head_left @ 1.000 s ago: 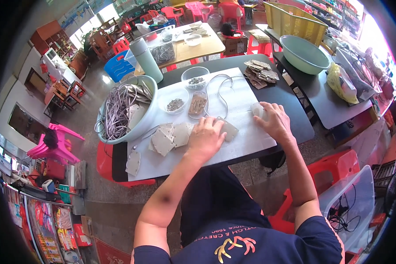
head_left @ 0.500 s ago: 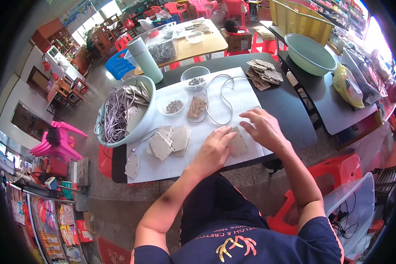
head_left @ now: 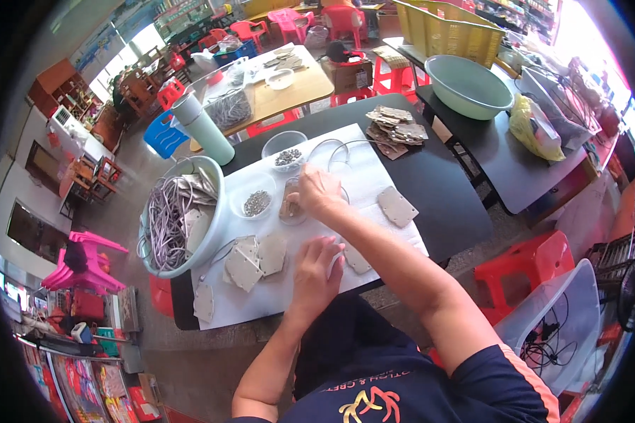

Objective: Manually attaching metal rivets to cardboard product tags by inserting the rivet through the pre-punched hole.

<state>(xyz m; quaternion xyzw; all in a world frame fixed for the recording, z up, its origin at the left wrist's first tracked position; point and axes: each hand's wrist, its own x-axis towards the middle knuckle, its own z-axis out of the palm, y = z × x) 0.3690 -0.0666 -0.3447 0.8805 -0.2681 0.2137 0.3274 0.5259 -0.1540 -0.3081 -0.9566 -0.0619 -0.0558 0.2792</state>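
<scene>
Reaching forward now, right hand [head_left: 316, 195] dips curled fingers into clear dish [head_left: 291, 209]; left hand [head_left: 316, 271] spread flat.

One head-worn fisheye view looks steeply down onto the table [head_left: 444, 183].

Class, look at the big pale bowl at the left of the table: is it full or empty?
Full. The big pale bowl is heaped with grey cords and a few flat tan plates, reaching about its rim.

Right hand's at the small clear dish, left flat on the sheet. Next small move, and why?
Probably pinch a small part from the clear dish and bring it back to the tan plate beside the left hand. The right hand is already reaching over that dish, while the left rests on the white sheet by the plate.
</scene>
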